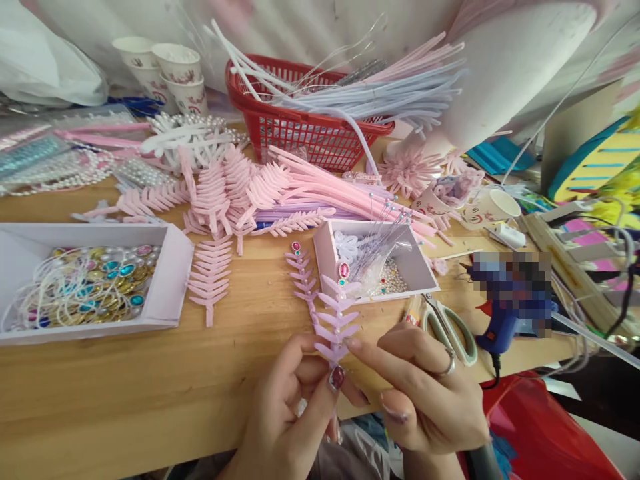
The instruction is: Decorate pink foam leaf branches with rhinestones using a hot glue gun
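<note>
My left hand [300, 400] pinches the stem of a lilac leafy branch [339, 320] with small pearls along its middle and a pink gem at its tip. The index finger of my right hand [430, 387] reaches to the branch's lower right leaflets; its thumb is apart from that finger, and nothing shows held in it. Just behind, a second lilac branch [303, 280] with a pink gem lies on the wooden table [125, 400]. A white box [325, 250] of beads, pins and lilac pieces stands beyond the branch.
At the left is a white box [173, 280] of gems and strings. Pink branches [209, 273] lie near a red basket [305, 137] of fuzzy stems. Scissors [450, 330] and a blue glue gun [500, 327] with a cable are at the right. Paper cups [177, 67] stand at the back.
</note>
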`<control>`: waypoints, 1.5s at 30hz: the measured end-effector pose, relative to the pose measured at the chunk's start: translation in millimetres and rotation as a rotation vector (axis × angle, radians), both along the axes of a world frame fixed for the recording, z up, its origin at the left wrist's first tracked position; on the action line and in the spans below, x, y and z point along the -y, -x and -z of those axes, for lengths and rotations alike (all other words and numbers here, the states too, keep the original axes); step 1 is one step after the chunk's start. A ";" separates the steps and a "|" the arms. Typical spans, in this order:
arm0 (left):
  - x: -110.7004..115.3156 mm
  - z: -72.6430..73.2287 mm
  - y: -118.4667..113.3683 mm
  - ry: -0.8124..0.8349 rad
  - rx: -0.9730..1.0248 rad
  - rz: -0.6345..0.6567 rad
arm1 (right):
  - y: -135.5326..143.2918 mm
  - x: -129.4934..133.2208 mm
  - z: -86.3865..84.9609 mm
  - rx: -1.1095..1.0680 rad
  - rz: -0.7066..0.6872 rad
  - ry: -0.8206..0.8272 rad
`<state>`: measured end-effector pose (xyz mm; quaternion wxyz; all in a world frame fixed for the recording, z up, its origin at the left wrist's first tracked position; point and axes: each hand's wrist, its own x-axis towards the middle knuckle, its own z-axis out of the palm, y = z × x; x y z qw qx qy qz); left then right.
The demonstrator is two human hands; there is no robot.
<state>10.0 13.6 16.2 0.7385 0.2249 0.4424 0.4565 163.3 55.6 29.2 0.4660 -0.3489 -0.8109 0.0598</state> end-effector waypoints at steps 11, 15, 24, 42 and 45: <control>0.9 0.7 -1.0 -0.002 0.003 -0.026 | -1.3 0.2 5.3 0.061 -0.003 0.028; 1.0 1.7 -1.6 0.004 0.004 -0.028 | -1.5 -1.3 6.4 0.052 -0.007 0.040; -0.6 -0.1 -1.6 0.010 -0.023 -0.052 | -1.4 13.8 12.9 -0.145 0.094 -0.018; -1.9 7.7 -2.3 -0.079 -0.081 -0.176 | 1.5 -7.4 5.8 -1.333 -0.174 0.872; -2.8 6.1 -2.4 -0.094 -0.066 -0.258 | -7.5 -8.5 9.7 -1.316 -0.115 0.821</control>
